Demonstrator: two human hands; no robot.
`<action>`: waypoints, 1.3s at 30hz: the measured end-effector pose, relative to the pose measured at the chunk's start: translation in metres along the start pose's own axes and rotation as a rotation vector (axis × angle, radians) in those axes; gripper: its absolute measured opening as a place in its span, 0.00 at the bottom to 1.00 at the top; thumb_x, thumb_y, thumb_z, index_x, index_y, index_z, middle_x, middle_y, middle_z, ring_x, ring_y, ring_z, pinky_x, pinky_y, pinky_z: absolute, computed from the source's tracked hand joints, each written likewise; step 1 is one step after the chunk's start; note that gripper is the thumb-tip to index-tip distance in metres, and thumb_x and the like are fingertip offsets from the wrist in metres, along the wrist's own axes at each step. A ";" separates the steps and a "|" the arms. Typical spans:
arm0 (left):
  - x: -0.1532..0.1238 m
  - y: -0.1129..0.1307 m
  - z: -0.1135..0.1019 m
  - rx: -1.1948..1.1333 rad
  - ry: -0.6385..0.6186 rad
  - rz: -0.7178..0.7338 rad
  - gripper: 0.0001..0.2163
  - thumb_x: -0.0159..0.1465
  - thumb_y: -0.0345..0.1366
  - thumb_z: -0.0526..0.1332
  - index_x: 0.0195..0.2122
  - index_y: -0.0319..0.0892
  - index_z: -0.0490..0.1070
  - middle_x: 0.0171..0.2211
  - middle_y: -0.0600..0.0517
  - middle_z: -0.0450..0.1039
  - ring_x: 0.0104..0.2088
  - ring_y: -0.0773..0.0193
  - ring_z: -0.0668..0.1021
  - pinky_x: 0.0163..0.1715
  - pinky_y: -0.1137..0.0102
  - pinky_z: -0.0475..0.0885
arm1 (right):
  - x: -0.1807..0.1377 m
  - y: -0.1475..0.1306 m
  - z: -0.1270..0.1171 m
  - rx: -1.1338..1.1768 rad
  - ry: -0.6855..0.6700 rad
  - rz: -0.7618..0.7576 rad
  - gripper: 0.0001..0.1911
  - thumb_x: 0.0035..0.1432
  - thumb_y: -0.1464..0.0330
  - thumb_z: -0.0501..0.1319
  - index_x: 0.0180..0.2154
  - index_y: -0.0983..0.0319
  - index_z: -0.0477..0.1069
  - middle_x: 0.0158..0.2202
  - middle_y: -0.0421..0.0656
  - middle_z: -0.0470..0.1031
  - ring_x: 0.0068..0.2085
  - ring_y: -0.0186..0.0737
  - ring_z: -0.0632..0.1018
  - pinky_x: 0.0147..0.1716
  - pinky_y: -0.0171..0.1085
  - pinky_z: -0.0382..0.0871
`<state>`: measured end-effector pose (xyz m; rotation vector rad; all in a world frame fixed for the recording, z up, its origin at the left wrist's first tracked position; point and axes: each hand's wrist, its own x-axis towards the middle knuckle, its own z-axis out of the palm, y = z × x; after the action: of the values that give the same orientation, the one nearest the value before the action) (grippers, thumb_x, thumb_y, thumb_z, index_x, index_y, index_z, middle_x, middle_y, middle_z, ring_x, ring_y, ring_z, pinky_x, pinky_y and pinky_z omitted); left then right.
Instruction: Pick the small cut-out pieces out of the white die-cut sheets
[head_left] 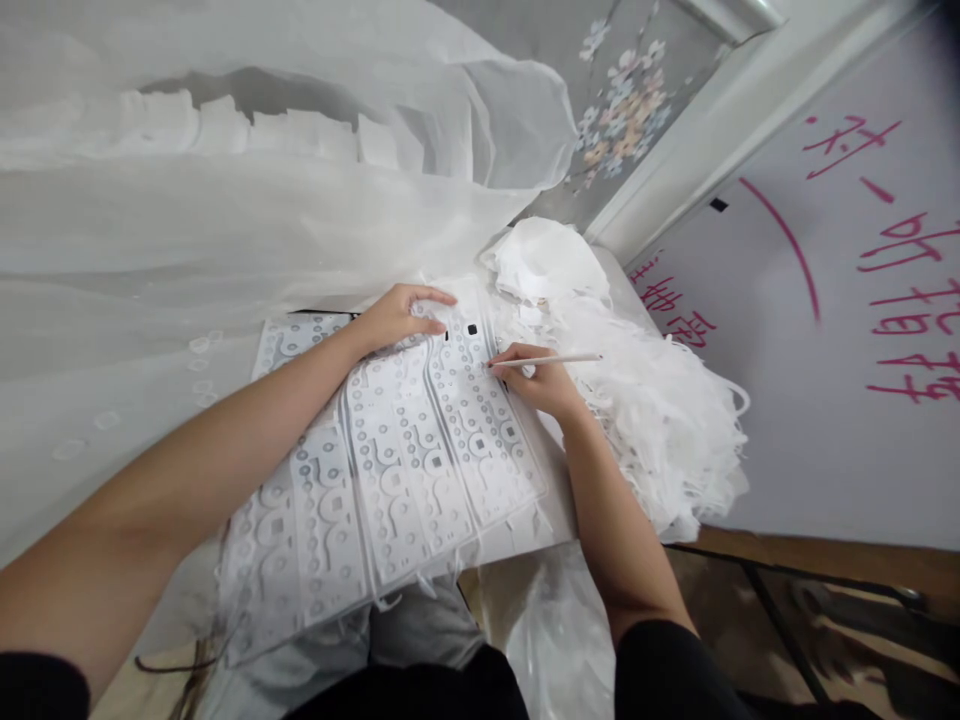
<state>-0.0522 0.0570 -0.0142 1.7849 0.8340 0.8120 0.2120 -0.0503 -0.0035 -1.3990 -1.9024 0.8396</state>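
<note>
White sheets (397, 450) printed or cut with rows of small rings, wavy strips and squares lie in front of me, hanging slightly over the near edge. My left hand (405, 315) rests on the upper part of the top sheet, thumb and forefinger apart. In my right hand (536, 378) is a thin, pale, pencil-like stick (574, 358), its lower end at the sheet's right side. I cannot make out its tip. Small dark squares (472, 329) show through the sheet near both hands.
A heap of white stringy scraps (660, 430) lies right of the sheets, with rounded white pieces (551, 260) behind it. A large translucent bag (247, 220) covers the left and back. A whiteboard (787, 420) with pink writing stands at right.
</note>
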 end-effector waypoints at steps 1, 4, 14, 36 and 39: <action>0.000 0.000 0.000 0.000 0.000 -0.002 0.23 0.54 0.39 0.73 0.51 0.43 0.79 0.56 0.47 0.75 0.58 0.51 0.74 0.63 0.61 0.62 | 0.000 0.000 -0.001 -0.001 0.025 0.000 0.08 0.58 0.62 0.66 0.34 0.60 0.79 0.35 0.44 0.81 0.37 0.43 0.79 0.39 0.42 0.72; 0.001 -0.002 0.000 -0.007 -0.002 0.004 0.23 0.53 0.39 0.73 0.51 0.43 0.79 0.55 0.47 0.76 0.58 0.50 0.74 0.63 0.60 0.62 | 0.000 -0.002 -0.002 0.033 0.017 -0.013 0.08 0.58 0.62 0.66 0.35 0.60 0.79 0.36 0.44 0.82 0.39 0.44 0.80 0.40 0.42 0.73; 0.001 -0.004 -0.001 0.003 -0.011 0.019 0.24 0.53 0.42 0.73 0.52 0.42 0.78 0.56 0.45 0.75 0.59 0.49 0.72 0.64 0.57 0.60 | 0.000 0.000 0.002 0.039 -0.094 0.039 0.10 0.57 0.62 0.68 0.38 0.61 0.81 0.35 0.45 0.81 0.35 0.40 0.77 0.35 0.38 0.68; 0.001 -0.004 -0.001 -0.002 -0.008 0.019 0.24 0.53 0.39 0.73 0.52 0.41 0.78 0.56 0.46 0.75 0.57 0.52 0.74 0.63 0.59 0.62 | -0.007 -0.014 0.006 -0.417 -0.099 -0.112 0.08 0.64 0.68 0.60 0.40 0.58 0.79 0.36 0.44 0.79 0.39 0.41 0.77 0.43 0.39 0.68; 0.001 -0.004 -0.001 -0.018 -0.017 0.030 0.25 0.53 0.41 0.74 0.52 0.41 0.78 0.56 0.45 0.75 0.59 0.50 0.73 0.63 0.57 0.61 | -0.008 -0.017 0.010 -0.576 -0.119 -0.175 0.09 0.66 0.68 0.57 0.39 0.58 0.77 0.33 0.44 0.78 0.38 0.42 0.77 0.45 0.41 0.66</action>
<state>-0.0531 0.0598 -0.0177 1.7898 0.7882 0.8197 0.1965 -0.0634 0.0033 -1.4886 -2.4419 0.2992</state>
